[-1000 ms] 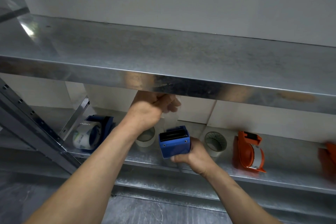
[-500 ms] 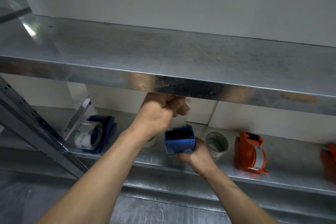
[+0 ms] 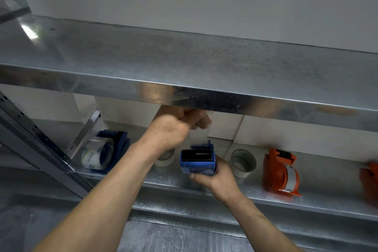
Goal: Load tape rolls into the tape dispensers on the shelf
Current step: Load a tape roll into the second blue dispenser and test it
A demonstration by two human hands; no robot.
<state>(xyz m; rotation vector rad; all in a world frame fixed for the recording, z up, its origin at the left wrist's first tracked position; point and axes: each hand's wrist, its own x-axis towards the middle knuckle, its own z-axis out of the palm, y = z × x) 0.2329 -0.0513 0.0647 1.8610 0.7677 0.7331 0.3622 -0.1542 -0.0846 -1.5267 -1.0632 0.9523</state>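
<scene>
At the lower shelf's (image 3: pixel 319 190) front edge, the right hand (image 3: pixel 217 179) grips the blue tape dispenser (image 3: pixel 197 162) from beneath while the left hand (image 3: pixel 173 127) pinches the clear tape strip (image 3: pixel 199 136) rising from it, a thin, limp, sticky film probably best held by its free end.

I read this as a stockroom: bare galvanized steel shelving (image 3: pixel 184 63) (slotted upright (image 3: pixel 30 129) too), packing-tape dispensers (image 3: pixel 280 172) lined along it.
</scene>
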